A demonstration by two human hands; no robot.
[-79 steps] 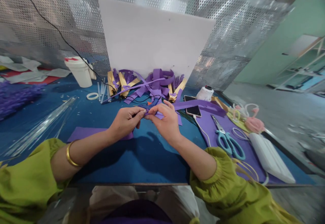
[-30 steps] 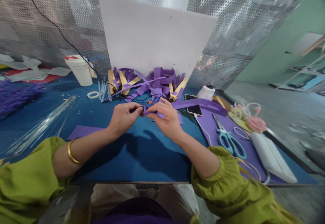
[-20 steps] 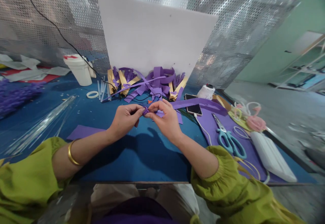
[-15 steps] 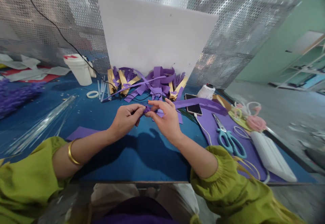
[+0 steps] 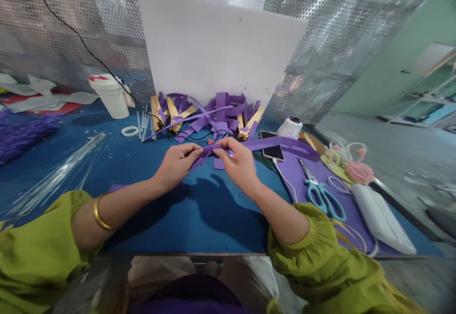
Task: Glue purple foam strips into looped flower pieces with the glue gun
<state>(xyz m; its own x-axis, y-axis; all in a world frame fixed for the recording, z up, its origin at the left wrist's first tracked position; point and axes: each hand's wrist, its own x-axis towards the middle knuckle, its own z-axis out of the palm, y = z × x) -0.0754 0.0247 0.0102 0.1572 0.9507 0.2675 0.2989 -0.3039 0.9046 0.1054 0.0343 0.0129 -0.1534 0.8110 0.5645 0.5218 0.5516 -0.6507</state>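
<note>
Between my hands, over the middle of the blue table, is a small folded piece of purple ribbon. My left hand pinches its left end between thumb and finger, and a purple tail hangs below the fingertips. The right end is pinched in my right hand. Just behind my hands lie more purple strips, with small lavender bunches in tan wrappers among them. A long purple strip runs off to the right behind my right hand.
Scissors with blue handles, a phone with its cable and a white power bank lie to the right. Clear sticks, a white cup and purple flowers are on the left. A white board stands behind.
The bunched purple ribbon is now stretched flatter between my fingertips, with a tail showing below. My right hand has shifted slightly right and its fingers have closed into a pinch.
</note>
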